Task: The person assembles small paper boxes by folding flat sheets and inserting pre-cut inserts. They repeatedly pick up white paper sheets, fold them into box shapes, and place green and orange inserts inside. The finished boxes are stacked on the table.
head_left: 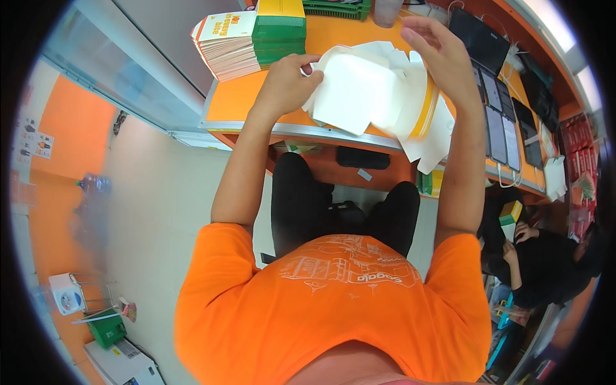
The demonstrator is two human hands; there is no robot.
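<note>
A partly folded white paper food box (359,90) with a yellow-orange band lies near the front edge of the orange table, several flaps sticking out. My left hand (290,80) pinches the box's left edge between thumb and fingers. Above the box's right side hangs my right hand (443,56), its fingers bent but apart, holding nothing that I can see. More box sheet overlaps on the right; whether it is one piece or several I cannot tell.
Flat printed carton blanks (224,48) and a green-and-yellow stack (280,35) stand at the table's back left. Several phones (494,122) with cables line the right. A green basket (337,8) sits at the back. At lower right, another person (539,256) holds a similar box.
</note>
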